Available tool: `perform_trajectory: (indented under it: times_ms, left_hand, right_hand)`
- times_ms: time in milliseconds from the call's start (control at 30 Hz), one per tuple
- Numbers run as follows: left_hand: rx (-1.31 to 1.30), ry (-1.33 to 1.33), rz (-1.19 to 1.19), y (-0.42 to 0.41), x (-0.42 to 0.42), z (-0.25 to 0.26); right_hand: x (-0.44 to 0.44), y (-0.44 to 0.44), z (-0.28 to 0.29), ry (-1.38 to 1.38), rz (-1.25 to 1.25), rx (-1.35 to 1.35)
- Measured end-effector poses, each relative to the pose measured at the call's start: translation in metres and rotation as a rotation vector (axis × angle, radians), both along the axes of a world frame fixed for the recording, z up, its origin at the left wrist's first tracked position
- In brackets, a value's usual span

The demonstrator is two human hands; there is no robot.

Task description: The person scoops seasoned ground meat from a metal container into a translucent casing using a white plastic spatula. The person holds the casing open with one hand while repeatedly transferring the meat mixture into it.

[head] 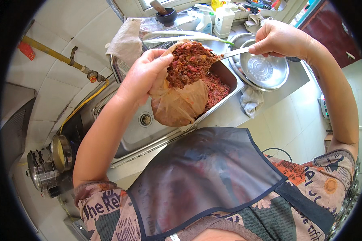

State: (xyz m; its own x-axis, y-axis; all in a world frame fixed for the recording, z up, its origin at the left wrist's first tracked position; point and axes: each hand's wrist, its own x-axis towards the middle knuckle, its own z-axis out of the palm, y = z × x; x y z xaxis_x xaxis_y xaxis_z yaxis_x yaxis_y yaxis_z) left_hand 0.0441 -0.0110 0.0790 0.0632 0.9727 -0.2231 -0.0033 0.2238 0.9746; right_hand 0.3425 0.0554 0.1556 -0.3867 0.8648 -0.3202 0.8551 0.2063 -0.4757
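Observation:
My left hand (pixel 147 72) grips the rim of a thin plastic bag (pixel 181 104) and holds its mouth open. A coarse red and brown chopped mixture (pixel 190 64), which looks like chili, fills the bag up to the mouth. In my right hand (pixel 273 40) is the handle of a metal spoon (pixel 233 53); its bowl end touches the mixture at the bag's right side. Below, a rectangular steel pan (pixel 238 86) holds more red chopped mixture (pixel 217 90). The bag hangs over the pan's left part and hides it.
A steel sink (pixel 132 135) with a drain lies left of the pan. Right of it stand nested metal bowls (pixel 264 69) and a crumpled cloth (pixel 252 101). Behind are scallion stalks (pixel 181 36), a mortar (pixel 166 18) with pestle, and bottles (pixel 224 21). Pots (pixel 42 168) stand far left.

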Motion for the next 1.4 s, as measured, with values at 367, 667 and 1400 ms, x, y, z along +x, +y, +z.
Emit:
perform_trajectory:
  times_ms: [367, 667, 1400]
  left_hand:
    - [0.021, -0.261, 0.182, -0.001, 0.018, -0.032]
    - [-0.026, -0.297, 0.232, 0.020, 0.018, -0.049]
    - [-0.196, -0.331, 0.238, 0.042, -0.029, -0.018]
  right_hand:
    - [-0.013, 0.011, -0.017, -0.095, 0.051, 0.101]
    - [-0.026, -0.004, -0.025, -0.144, 0.167, 0.070]
    - [-0.087, 0.011, -0.044, -0.500, 0.861, 0.773]
